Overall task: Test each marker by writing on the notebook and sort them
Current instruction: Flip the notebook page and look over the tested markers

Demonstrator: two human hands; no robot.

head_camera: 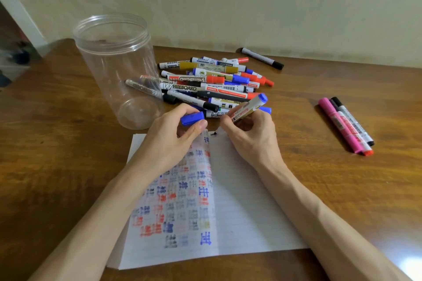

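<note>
An open notebook (239,212) lies on the wooden table, its left page covered with coloured test marks in blue, red and grey. My right hand (251,134) grips an uncapped marker with a blue end (250,107), its tip touching the top of the right page beside a small dark mark. My left hand (175,134) rests on the left page and pinches the blue cap (192,118). A heap of markers (212,82) in red, blue, black and gold lies just beyond my hands.
A tall clear plastic jar (118,70) stands upright at the back left, nothing inside. Three markers, pink, red and black (347,125), lie together at the right. A lone black marker (262,58) lies by the wall. The table edge and a doorway are at far left.
</note>
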